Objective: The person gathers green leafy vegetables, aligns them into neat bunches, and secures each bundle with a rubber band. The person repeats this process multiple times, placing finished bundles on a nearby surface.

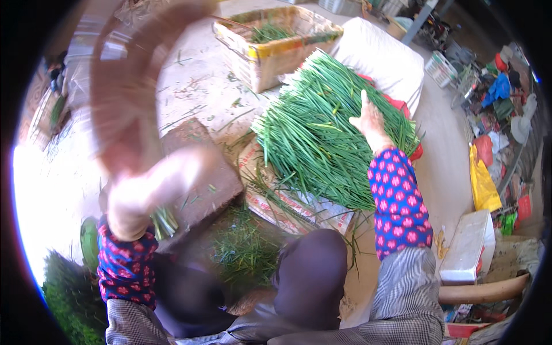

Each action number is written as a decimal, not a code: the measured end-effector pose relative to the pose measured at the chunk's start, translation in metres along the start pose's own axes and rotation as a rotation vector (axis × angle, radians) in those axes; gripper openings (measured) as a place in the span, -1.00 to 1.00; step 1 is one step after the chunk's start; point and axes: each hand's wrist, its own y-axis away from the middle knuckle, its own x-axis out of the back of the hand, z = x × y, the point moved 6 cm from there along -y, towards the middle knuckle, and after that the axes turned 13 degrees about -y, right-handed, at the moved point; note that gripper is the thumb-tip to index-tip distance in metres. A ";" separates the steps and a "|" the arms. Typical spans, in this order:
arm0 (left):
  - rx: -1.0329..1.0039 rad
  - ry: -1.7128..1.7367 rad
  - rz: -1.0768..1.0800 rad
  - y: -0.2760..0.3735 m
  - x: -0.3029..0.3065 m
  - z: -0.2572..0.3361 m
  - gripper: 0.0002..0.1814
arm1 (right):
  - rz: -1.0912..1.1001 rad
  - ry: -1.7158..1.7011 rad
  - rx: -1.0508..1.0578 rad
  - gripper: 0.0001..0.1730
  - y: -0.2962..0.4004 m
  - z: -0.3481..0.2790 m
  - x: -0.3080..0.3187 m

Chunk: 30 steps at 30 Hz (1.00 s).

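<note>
My left hand (129, 198) is heavily blurred above the left side of a brown block (211, 172). Whether it grips anything cannot be made out. A large curved brown shape (125, 73), also blurred, reaches down to it from the top; what it is stays unclear. Beside my left wrist, the pale cut ends of a small bunch of green stalks (164, 222) show. My right hand (370, 123) lies with fingers apart on a large pile of long green garlic chives (319, 133), their white ends towards the upper left. Printed sacking (297, 211) lies partly under the pile.
Behind the chives stand a dirty plastic crate (258, 60) and a stuffed white sack (379, 56). Loose green trimmings (246, 246) lie before my knees (315, 263). At right are a white foam box (468, 246), a yellow bag (483, 181) and assorted clutter. Dark greenery (73, 297) sits lower left.
</note>
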 end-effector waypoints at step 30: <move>0.957 0.222 -0.513 0.110 -0.324 -0.332 -0.68 | 0.031 0.011 0.364 -0.27 -0.034 0.020 -0.036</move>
